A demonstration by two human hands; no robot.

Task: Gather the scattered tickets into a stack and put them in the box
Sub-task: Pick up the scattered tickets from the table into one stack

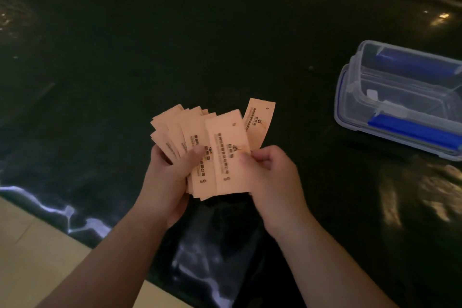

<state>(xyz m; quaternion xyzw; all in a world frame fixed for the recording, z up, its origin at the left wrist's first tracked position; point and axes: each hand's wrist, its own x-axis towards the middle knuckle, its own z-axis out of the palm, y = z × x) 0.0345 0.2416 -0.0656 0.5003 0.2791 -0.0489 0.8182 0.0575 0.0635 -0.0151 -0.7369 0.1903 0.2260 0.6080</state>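
Note:
Several pale pink paper tickets (225,147) with dark printed text are fanned out in the air above a dark table. My left hand (170,177) grips the fan from the left, thumb pressed on its front. My right hand (270,172) pinches the right side of the fan, where one ticket (260,120) sticks up higher than the others. A clear plastic box (400,100) with blue clips stands open at the right, resting on its lid, apart from both hands.
The table is covered with a dark glossy sheet (175,45) that wrinkles and reflects light. Its near edge runs diagonally at the lower left, with pale floor (32,252) below it. Dim shapes lie beyond the far right edge.

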